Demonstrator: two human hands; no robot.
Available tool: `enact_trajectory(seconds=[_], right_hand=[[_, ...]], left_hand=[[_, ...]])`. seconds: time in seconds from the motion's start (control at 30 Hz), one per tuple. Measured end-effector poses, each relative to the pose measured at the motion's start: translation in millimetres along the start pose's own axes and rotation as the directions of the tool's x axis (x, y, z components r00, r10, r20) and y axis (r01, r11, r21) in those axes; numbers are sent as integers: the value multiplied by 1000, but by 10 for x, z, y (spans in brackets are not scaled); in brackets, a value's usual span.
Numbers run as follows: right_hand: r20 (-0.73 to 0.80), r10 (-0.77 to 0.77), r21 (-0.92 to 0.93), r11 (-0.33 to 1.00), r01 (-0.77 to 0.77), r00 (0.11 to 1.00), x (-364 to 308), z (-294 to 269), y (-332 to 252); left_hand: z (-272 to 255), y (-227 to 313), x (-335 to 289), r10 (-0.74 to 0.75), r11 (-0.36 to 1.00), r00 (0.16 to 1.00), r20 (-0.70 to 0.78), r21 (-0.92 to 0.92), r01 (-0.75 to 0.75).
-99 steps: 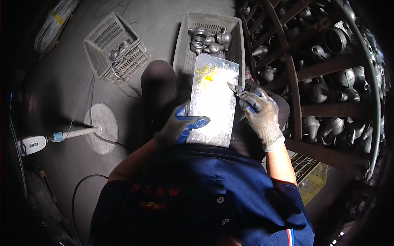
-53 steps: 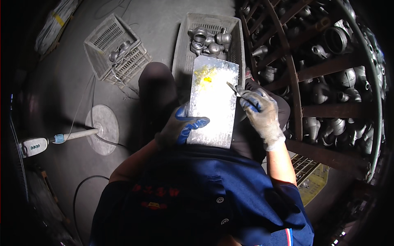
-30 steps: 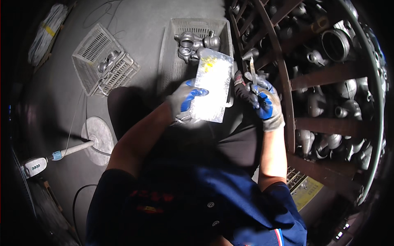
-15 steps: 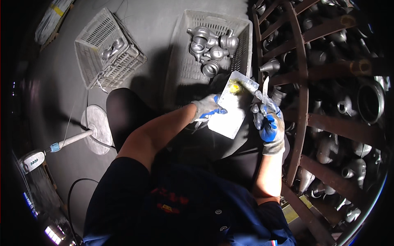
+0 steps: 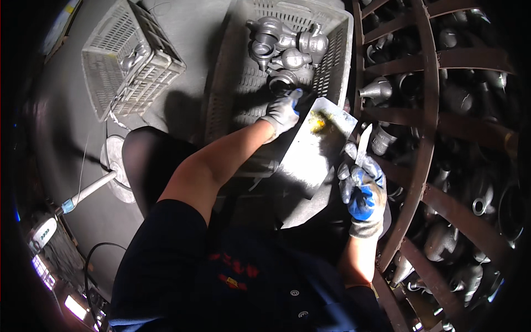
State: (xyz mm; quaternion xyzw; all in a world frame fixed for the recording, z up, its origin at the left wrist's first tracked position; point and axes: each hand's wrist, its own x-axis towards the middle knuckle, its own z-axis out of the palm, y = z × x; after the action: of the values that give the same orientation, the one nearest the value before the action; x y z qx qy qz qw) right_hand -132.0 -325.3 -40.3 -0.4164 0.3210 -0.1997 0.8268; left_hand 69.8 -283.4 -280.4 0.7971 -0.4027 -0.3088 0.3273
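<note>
My left hand (image 5: pixel 284 112), in a grey-and-blue work glove, reaches over the near end of a grey plastic crate (image 5: pixel 342 61), fingers stretched toward a round-mouthed metal casting (image 5: pixel 283 79). Shadow hides whether they touch it. Several similar grey castings (image 5: pixel 287 44) lie in the crate. A pale rectangular board (image 5: pixel 307 152) rests over my lap, with a yellow-orange smear (image 5: pixel 317 123) near its far end. To the right of the board, my right hand (image 5: pixel 362 191), gloved too, is closed around a flat pointed knife-like blade (image 5: pixel 363 143), its tip up.
Along the right stands a rusty metal rack (image 5: pixel 431 105) packed with metal castings. A second grey crate (image 5: pixel 102 61) with a few castings sits at the far left. Below it are a round stand base (image 5: pixel 117 166) with a pole and a black cable (image 5: pixel 91 260).
My left hand has let go of the board and moved forward to the crate. My right hand still holds the blade. The view has shifted slightly.
</note>
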Motion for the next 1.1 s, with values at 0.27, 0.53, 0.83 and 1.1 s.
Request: enact_trajectory(seconds=[0.27, 0.53, 0.83, 1.1], right_hand=[[-80, 80, -62, 994, -85, 994, -12, -69, 55], [-37, -11, 71, 997, 13, 999, -35, -113, 88], [-2, -18, -135, 991, 17, 1000, -44, -85, 73], [-1, -17, -105, 994, 16, 1000, -133, 147, 132]], left_hand=[[1036, -375, 1032, -101, 967, 988, -115, 222, 125], [858, -461, 839, -461, 458, 842, 282, -737, 497], [-822, 12, -89, -195, 663, 978, -75, -745, 75], [-2346, 805, -1151, 104, 366, 986, -131, -917, -161]])
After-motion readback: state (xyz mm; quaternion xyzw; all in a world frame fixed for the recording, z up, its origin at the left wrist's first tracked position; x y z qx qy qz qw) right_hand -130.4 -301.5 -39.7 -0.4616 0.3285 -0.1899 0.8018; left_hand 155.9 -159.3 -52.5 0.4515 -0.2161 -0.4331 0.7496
